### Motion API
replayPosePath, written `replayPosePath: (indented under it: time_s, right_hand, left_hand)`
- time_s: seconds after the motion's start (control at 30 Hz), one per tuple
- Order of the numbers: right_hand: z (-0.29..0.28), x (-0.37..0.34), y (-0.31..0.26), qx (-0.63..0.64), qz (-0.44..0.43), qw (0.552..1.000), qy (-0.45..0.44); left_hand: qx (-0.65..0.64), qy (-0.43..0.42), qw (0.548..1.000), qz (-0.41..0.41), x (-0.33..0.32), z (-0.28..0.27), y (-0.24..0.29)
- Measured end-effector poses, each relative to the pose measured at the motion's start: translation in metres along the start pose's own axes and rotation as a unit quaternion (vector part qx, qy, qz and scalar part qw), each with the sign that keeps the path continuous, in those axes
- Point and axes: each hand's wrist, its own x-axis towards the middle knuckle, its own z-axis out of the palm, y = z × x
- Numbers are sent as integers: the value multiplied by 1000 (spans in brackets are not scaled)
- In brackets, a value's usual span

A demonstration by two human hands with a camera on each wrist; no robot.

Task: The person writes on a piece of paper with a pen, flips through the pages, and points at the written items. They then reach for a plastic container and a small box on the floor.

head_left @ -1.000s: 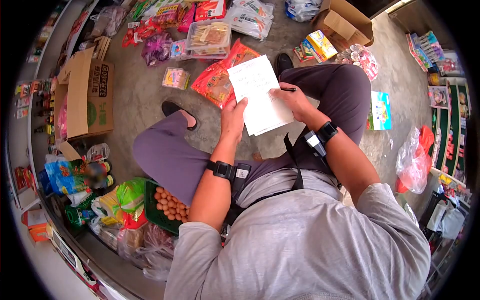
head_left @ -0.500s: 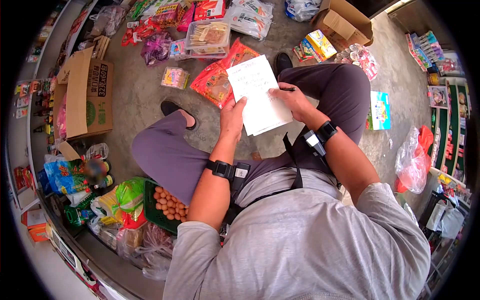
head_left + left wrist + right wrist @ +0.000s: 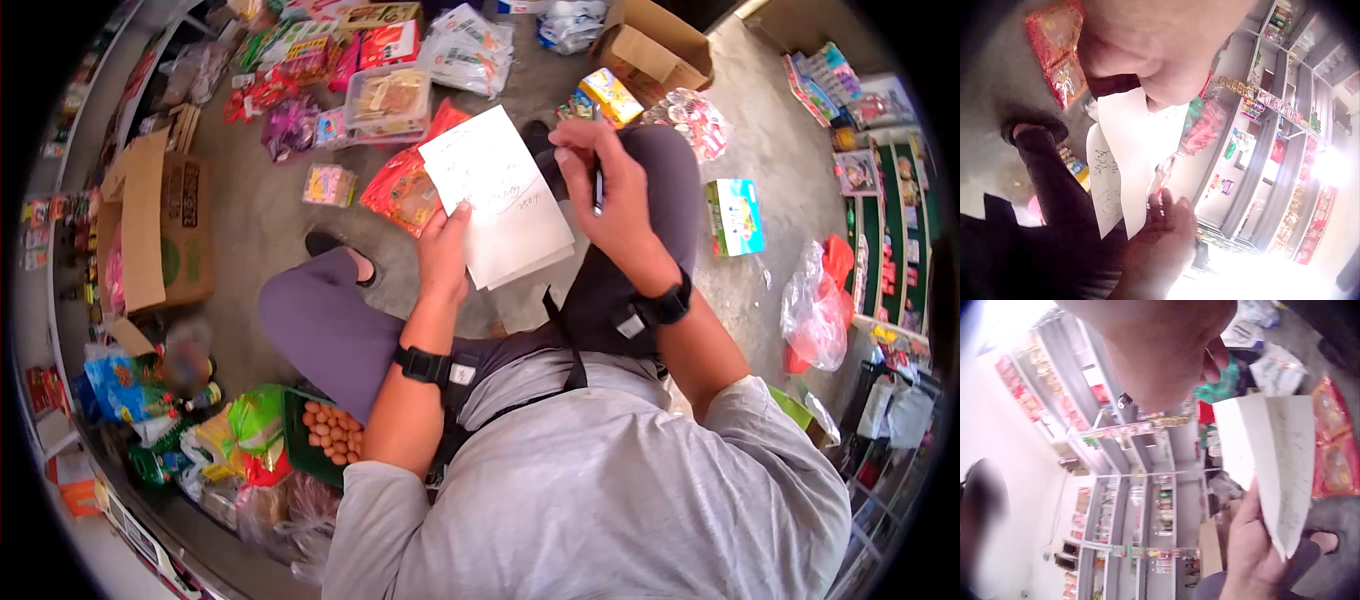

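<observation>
Sheets of white paper (image 3: pixel 495 205) with handwriting are held by my left hand (image 3: pixel 443 255), its thumb on top at the left edge. In the left wrist view the paper (image 3: pixel 1124 150) hangs as overlapping leaves with writing on the rear one. My right hand (image 3: pixel 612 190) is raised to the right of the sheets, apart from them, and holds a dark pen (image 3: pixel 598 180) between thumb and fingers. Beneath the paper's left edge lies a red-orange food packet (image 3: pixel 400 190) on the floor.
Near my left leg stands a green basket (image 3: pixel 300 445) of eggs. Around me are a tall cardboard box (image 3: pixel 150 220), a clear tub (image 3: pixel 388 105) of sticks, an open carton (image 3: pixel 655 50), a blue-white box (image 3: pixel 737 217) and a plastic bag (image 3: pixel 815 315). Stocked shelves (image 3: pixel 890 250) line the sides.
My right hand has lifted off the paper and moved up and right, the pen now upright in it. The left hand and paper have shifted slightly left and down as the view turned.
</observation>
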Motion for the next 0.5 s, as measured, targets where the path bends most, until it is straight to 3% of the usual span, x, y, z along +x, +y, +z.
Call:
replayPosePath:
  time_s: [0.07, 0.13, 0.23, 0.37, 0.43, 0.5]
  right_hand:
    - [-37, 16, -45, 38, -19, 999, 18]
    - [-70, 22, -85, 92, -15, 995, 47]
    - [-111, 13, -110, 197, -6, 978, 68]
    - [-124, -7, -89, 197, 28, 979, 53]
    - [-115, -9, -76, 154, 67, 985, 45]
    - [-100, -9, -56, 72, 48, 996, 27]
  left_hand:
    - [-5, -16, 999, -40, -17, 34, 18]
    - [-26, -87, 994, -56, -31, 65, 25]
    - [-13, -163, 985, -47, -39, 104, 15]
    - [68, -204, 976, -27, -32, 133, -3]
    - [108, -186, 977, -6, -28, 138, -8]
    - [148, -169, 974, 6, -26, 137, -8]
